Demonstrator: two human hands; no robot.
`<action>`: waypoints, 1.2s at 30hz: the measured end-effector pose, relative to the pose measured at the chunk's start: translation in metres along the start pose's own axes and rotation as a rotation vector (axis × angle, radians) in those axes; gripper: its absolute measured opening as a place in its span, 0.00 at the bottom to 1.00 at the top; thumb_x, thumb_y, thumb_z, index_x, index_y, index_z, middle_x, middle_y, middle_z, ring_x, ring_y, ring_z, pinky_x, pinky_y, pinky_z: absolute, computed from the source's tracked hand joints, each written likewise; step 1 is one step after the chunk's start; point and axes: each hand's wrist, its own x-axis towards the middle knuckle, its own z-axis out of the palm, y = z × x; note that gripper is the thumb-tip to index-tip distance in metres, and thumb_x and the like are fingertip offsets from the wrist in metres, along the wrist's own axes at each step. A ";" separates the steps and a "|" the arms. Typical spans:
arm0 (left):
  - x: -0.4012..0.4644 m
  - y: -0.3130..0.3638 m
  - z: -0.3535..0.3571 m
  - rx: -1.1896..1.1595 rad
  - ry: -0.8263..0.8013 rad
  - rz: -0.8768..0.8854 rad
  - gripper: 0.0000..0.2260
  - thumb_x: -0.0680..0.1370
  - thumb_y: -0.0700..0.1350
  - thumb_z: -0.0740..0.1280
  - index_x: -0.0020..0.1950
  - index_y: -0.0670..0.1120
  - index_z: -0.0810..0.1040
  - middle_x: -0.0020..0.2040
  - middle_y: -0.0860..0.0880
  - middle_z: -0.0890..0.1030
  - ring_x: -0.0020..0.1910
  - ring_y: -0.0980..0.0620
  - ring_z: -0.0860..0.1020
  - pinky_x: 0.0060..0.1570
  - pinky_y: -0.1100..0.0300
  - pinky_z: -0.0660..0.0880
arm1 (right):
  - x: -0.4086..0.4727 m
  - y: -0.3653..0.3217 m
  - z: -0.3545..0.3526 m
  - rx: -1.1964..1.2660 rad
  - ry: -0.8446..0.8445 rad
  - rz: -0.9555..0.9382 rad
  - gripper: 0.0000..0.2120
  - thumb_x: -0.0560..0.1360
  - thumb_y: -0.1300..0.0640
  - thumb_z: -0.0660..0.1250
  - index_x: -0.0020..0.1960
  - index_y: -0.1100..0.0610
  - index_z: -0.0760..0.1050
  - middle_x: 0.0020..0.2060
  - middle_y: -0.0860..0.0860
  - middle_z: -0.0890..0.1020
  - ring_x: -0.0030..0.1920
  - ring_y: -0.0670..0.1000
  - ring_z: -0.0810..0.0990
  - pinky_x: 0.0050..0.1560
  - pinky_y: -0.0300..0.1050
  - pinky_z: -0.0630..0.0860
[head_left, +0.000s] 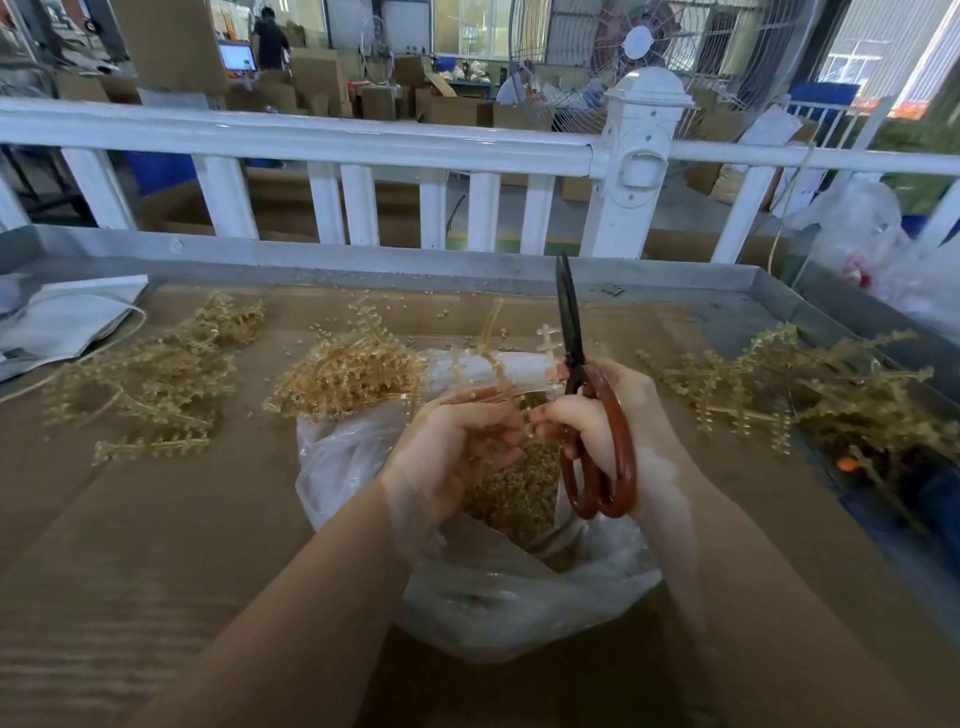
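Left pile (150, 374) lies on cardboard. Left hand (457, 447): fingers curled round sprue (528, 425), over open bag (493, 597) at centre. Right hand (602, 415): fingers wrapped round scissors (571, 332) handles, blades together, pointing up. Right pile (789, 384) beyond.

The scissors (574, 358) are seen with dull black blades and glossy reddish-brown handles, while the sprigs (353, 371) are coloured a pale, translucent amber-gold throughout. The bag (493, 608) is made of clear, milky-white film, and small golden pieces are shown through it. The surface (156, 519) is covered in plain brown cardboard with faint ribbing, is edged by a grey metal rim (363, 257), and is backed by a white railing (322, 137).
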 end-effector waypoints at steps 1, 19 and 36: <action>-0.001 0.000 0.001 0.002 0.004 0.003 0.09 0.72 0.39 0.69 0.52 0.39 0.80 0.41 0.45 0.84 0.38 0.52 0.82 0.39 0.60 0.80 | 0.000 0.000 0.001 -0.034 -0.013 0.004 0.13 0.67 0.67 0.72 0.48 0.54 0.79 0.37 0.58 0.84 0.41 0.63 0.83 0.38 0.49 0.72; -0.001 -0.003 0.000 -0.100 0.071 -0.019 0.08 0.70 0.30 0.69 0.47 0.38 0.79 0.35 0.46 0.82 0.32 0.53 0.82 0.31 0.64 0.77 | -0.009 0.009 0.005 -0.335 0.027 -0.145 0.08 0.71 0.58 0.73 0.49 0.52 0.79 0.37 0.41 0.79 0.36 0.35 0.75 0.34 0.20 0.66; 0.005 -0.010 -0.006 -0.272 0.255 0.068 0.09 0.71 0.27 0.68 0.45 0.39 0.74 0.40 0.44 0.79 0.41 0.49 0.80 0.38 0.59 0.82 | -0.028 0.048 0.010 -0.668 0.045 -0.348 0.12 0.75 0.39 0.63 0.50 0.47 0.73 0.41 0.44 0.79 0.43 0.43 0.77 0.42 0.29 0.69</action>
